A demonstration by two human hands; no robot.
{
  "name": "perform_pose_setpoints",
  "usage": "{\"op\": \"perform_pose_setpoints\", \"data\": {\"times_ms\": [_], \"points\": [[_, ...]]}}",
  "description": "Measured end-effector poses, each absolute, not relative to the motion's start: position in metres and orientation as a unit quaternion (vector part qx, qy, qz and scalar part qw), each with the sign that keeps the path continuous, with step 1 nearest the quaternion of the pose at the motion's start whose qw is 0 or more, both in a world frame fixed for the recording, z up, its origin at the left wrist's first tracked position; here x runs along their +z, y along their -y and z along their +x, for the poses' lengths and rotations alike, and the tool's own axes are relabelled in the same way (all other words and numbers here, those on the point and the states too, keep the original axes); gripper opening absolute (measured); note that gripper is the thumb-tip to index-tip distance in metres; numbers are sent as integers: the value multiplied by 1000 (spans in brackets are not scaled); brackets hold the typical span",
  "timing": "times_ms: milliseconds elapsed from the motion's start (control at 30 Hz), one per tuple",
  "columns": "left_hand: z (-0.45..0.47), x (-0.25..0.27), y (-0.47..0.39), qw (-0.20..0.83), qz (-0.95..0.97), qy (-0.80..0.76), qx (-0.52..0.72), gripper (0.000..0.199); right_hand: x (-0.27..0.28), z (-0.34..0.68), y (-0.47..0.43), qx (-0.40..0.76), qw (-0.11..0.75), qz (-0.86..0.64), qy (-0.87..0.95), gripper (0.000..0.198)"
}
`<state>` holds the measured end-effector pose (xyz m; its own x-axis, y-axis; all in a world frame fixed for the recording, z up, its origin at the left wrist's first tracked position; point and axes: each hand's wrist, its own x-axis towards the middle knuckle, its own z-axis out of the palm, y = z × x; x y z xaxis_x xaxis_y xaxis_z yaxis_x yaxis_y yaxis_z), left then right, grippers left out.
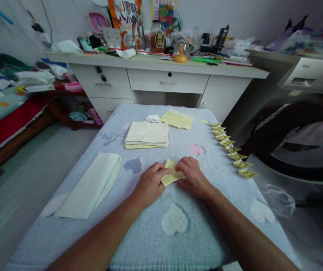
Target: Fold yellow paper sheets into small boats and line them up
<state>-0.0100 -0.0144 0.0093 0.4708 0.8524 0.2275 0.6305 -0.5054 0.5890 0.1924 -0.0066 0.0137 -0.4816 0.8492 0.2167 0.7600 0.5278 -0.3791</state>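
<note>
A small folded piece of yellow paper (169,179) is held between both hands over the middle of the cloth-covered table (139,241). My left hand (151,181) grips its left edge with the thumb on top. On the other side, my right hand (193,176) pinches the right part, its fingers bent over the paper. Beyond the hands lies a stack of pale creased paper sheets (147,134). A single yellow sheet (177,118) rests behind that stack. Along the table's right edge runs a row of several folded yellow paper boats (233,156).
To the left lies a long folded white paper bundle (92,188). A crumpled white tissue (152,118) sits behind the stack. A white desk (167,81) crowded with jars and bags stands past the table. At right is a front-loading washing machine (314,75).
</note>
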Motion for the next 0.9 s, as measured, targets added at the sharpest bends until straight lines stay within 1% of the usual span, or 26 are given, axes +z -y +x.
{"op": "perform_pose_setpoints", "data": {"times_ms": [133, 200, 233, 333, 367, 433, 533, 600, 700, 900], "points": [[-13, 12, 17, 125, 853, -442, 249, 39, 13, 204, 5, 161, 194, -461, 851, 29], [-12, 16, 18, 100, 867, -433, 225, 34, 14, 205, 5, 170, 191, -454, 853, 29], [-12, 18, 18, 93, 875, -429, 206, 29, 15, 205, 5, 173, 190, -451, 855, 29], [-12, 20, 18, 89, 892, -416, 153, 6, 18, 205, 4, 184, 187, -445, 856, 27], [-12, 20, 18, 96, 893, -415, 148, 2, 19, 206, 4, 192, 186, -443, 856, 26], [-14, 18, 16, 123, 883, -425, 155, 11, 19, 210, 2, 208, 187, -443, 852, 26], [-15, 15, 14, 185, 854, -452, 181, 15, 18, 218, -2, 225, 198, -449, 841, 27], [-15, 13, 13, 208, 838, -468, 190, 15, 16, 222, -5, 240, 211, -457, 830, 20], [-14, 12, 14, 201, 829, -484, 195, 16, 13, 224, -9, 256, 228, -478, 808, 6], [-16, 9, 10, 164, 810, -524, 208, 22, 7, 219, -14, 206, 215, -548, 782, 7]]}}
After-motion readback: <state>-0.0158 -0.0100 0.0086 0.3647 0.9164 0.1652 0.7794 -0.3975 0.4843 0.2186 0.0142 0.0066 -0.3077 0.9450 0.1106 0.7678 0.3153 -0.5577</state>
